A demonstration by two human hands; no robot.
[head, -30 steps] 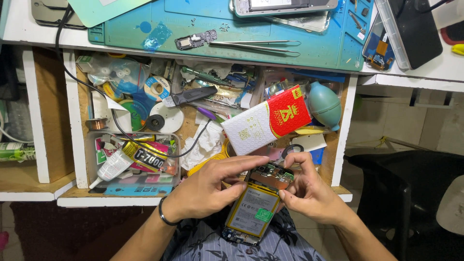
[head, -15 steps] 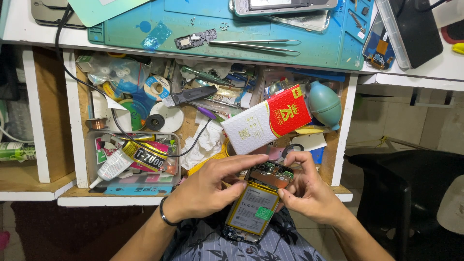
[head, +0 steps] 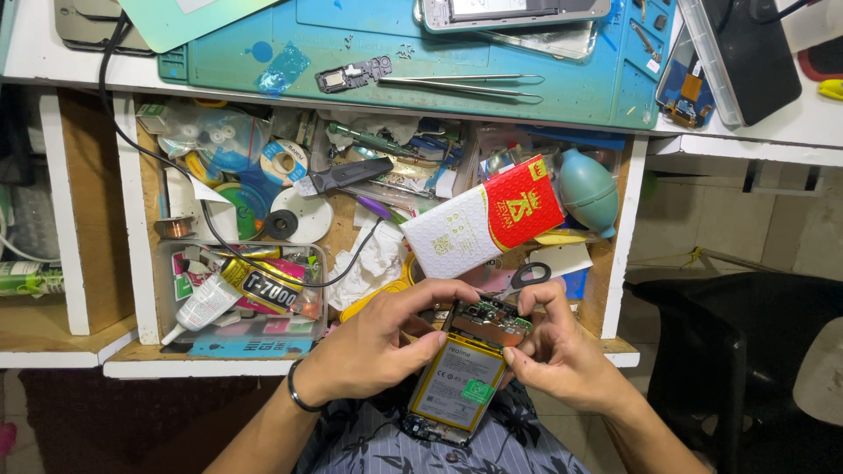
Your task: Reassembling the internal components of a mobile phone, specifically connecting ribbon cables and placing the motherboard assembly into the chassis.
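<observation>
Hands meet low over the lap, both closed on an opened phone (head: 463, 373) whose back is off, a yellow-edged battery (head: 457, 386) showing and a strip of circuit board (head: 487, 320) bare at its top end. The left hand (head: 373, 347) grasps the phone along its left edge, thumb across the battery's upper corner and forefinger stretched over the top of the board; a dark band sits on that wrist. The right hand (head: 553, 347) pinches the board's right end, fingertips curled in tight against it. Against the pictures from a second and half a second back, almost nothing has moved: the phone lies at the same tilt, the fingers sit on the same spots, and only the faintest shift of the right fingertips can be made out, so I would judge the work on that top board to be slow, fine fingering rather than any lifting or pulling free. Just beyond the hands stands an open drawer (head: 625, 237) crammed with clutter: a red and white box (head: 483, 224), black-handled scissors (head: 524, 278), a teal rubber blower (head: 587, 190), a glue tube (head: 230, 290) in a clear tray. Above it, on the blue work mat (head: 369, 39), lie tweezers (head: 465, 85) beside a small loose part.
</observation>
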